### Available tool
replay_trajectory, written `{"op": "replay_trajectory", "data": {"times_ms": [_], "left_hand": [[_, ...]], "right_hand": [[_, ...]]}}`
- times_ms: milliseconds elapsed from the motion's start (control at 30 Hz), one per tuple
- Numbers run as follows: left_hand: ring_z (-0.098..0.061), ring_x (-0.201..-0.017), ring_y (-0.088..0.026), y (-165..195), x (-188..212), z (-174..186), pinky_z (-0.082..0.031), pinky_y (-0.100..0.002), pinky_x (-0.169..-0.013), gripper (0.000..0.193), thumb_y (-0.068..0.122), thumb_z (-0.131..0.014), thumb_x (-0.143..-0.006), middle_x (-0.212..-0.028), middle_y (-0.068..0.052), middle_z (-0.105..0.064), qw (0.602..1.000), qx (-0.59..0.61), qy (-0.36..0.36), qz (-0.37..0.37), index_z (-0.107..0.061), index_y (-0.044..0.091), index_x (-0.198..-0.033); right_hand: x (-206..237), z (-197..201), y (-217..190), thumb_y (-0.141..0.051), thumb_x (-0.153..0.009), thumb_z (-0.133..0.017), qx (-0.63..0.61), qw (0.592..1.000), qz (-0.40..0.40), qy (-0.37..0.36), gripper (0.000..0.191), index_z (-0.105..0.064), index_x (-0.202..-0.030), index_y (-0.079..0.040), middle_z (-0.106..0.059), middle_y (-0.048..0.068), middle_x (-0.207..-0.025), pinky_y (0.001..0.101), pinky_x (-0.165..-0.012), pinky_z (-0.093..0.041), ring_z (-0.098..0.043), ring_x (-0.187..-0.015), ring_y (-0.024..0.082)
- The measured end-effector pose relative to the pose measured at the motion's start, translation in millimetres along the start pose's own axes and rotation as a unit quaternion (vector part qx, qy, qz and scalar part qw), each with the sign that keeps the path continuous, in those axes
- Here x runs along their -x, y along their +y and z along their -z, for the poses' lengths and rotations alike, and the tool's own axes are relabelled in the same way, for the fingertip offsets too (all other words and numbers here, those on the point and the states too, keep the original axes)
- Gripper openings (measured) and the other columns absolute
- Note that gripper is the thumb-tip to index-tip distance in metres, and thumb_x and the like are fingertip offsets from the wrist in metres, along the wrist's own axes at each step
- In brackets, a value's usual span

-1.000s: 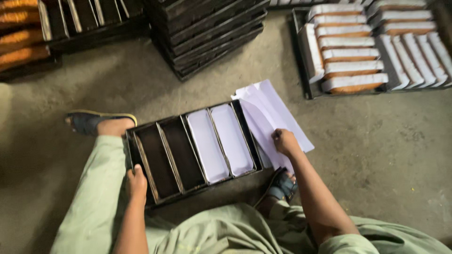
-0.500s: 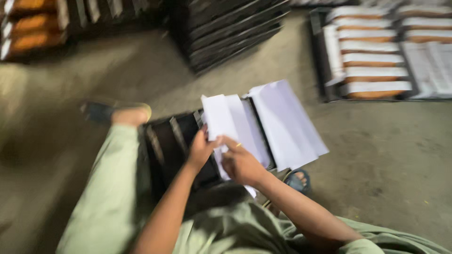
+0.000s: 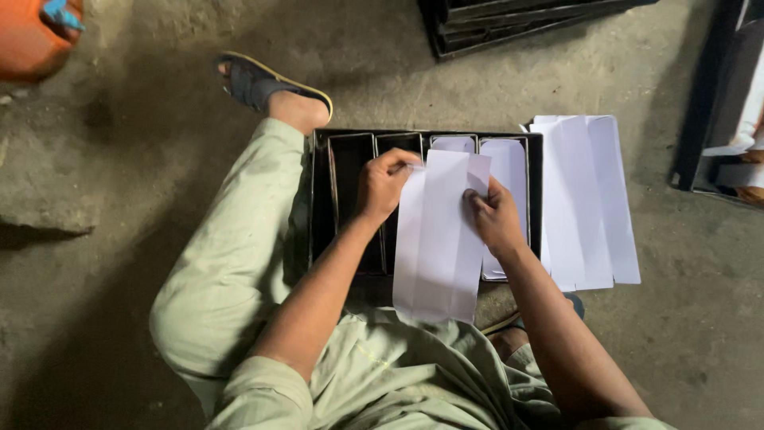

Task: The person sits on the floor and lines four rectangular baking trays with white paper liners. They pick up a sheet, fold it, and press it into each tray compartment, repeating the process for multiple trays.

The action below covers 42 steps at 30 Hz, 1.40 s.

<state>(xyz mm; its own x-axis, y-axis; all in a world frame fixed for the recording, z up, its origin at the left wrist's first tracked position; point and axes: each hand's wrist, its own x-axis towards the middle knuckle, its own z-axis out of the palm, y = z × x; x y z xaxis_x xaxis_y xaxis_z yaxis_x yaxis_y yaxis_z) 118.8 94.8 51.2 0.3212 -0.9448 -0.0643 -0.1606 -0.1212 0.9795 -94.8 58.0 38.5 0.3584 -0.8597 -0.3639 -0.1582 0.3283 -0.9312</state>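
Holding a creased white paper sheet point(image 3: 436, 239) over a black four-slot baking tin point(image 3: 322, 199) resting on the concrete floor point(image 3: 143, 143). Gripping the sheet's upper left edge with the left hand point(image 3: 383, 181), fingers curled over the top of it. Pinching the sheet's right edge with the right hand point(image 3: 495, 216), thumb lying on the paper's face. Hanging lengthwise, the sheet, folded along two long creases, its lower end reaching down past the tin's near rim toward the lap. Showing white paper liners point(image 3: 509, 163) already in the two right slots of the tin; standing dark and bare, the two left slots. Lying just beside the tin's right wall on the floor, a stack of white paper sheets point(image 3: 593, 199), fanned slightly. Sitting low with knees apart in pale green trousers point(image 3: 231, 263), the left foot in a dark sandal point(image 3: 255, 80) just beyond the tin's far left corner. Standing further off at the top edge, stacked black trays point(image 3: 517, 24); more tins with white paper point(image 3: 736, 143) at the right edge.
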Motion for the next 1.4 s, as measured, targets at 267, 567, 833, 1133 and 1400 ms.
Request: {"op": "replay_trajectory", "data": {"times_ms": [267,567,833,1133,1400], "left_hand": [[-0.068,-0.098,-0.034,12.7,-20.5,11.5,-0.057,-0.042,-0.081,0.017,-0.003,-0.064,-0.085,-0.094,-0.013,-0.068,0.927,-0.259,-0.071,-0.263,-0.070,0.004,-0.099],[-0.065,-0.103,-0.035,-8.6,-61.4,24.9,-0.057,-0.044,-0.084,0.021,0.004,-0.053,-0.094,-0.107,-0.016,-0.069,0.864,-0.301,-0.034,-0.403,-0.065,0.001,-0.112],[-0.066,-0.087,-0.035,-16.5,-94.3,27.1,-0.054,-0.051,-0.070,0.004,0.014,-0.062,-0.089,-0.086,-0.010,-0.066,0.835,-0.501,-0.022,-0.225,-0.061,0.012,-0.085],[-0.066,-0.100,-0.034,-18.7,-86.7,31.9,-0.057,-0.047,-0.075,0.005,0.010,-0.061,-0.090,-0.097,-0.009,-0.067,0.820,-0.540,0.010,-0.192,-0.064,0.014,-0.091],[-0.057,-0.112,-0.037,-16.6,-31.6,57.1,-0.053,-0.049,-0.085,0.036,0.004,-0.058,-0.086,-0.117,-0.016,-0.061,0.823,-0.529,-0.019,-0.206,-0.062,0.006,-0.122]], "right_hand": [[-7.3,-6.9,-10.8,-0.017,-0.110,-0.052,-0.086,0.996,0.024,-0.027,0.028,-0.064,-0.132,-0.003,-0.071,-0.008,-0.099,0.0235,-0.076,-0.051,-0.061,-0.084,0.004],[28.8,-21.6,-16.7,-0.018,-0.096,-0.060,0.404,0.872,0.272,-0.056,0.081,-0.014,-0.157,0.007,-0.065,0.017,-0.067,0.0505,-0.054,-0.050,-0.062,-0.056,0.039],[98.4,-39.3,-13.4,-0.017,-0.093,-0.059,0.542,0.798,0.176,-0.193,0.073,-0.026,-0.157,-0.003,-0.070,0.017,-0.072,0.0502,-0.056,-0.053,-0.066,-0.056,0.039],[131.7,-47.8,-31.8,-0.021,-0.095,-0.062,0.511,0.809,0.208,-0.201,0.021,-0.065,-0.107,-0.005,-0.073,0.016,-0.089,0.0479,-0.067,-0.055,-0.069,-0.074,0.038],[143.3,-32.4,-51.4,-0.024,-0.091,-0.062,0.508,0.794,0.205,-0.263,0.031,-0.070,-0.120,-0.018,-0.072,0.014,-0.116,0.0439,-0.082,-0.057,-0.070,-0.096,0.034]]}}
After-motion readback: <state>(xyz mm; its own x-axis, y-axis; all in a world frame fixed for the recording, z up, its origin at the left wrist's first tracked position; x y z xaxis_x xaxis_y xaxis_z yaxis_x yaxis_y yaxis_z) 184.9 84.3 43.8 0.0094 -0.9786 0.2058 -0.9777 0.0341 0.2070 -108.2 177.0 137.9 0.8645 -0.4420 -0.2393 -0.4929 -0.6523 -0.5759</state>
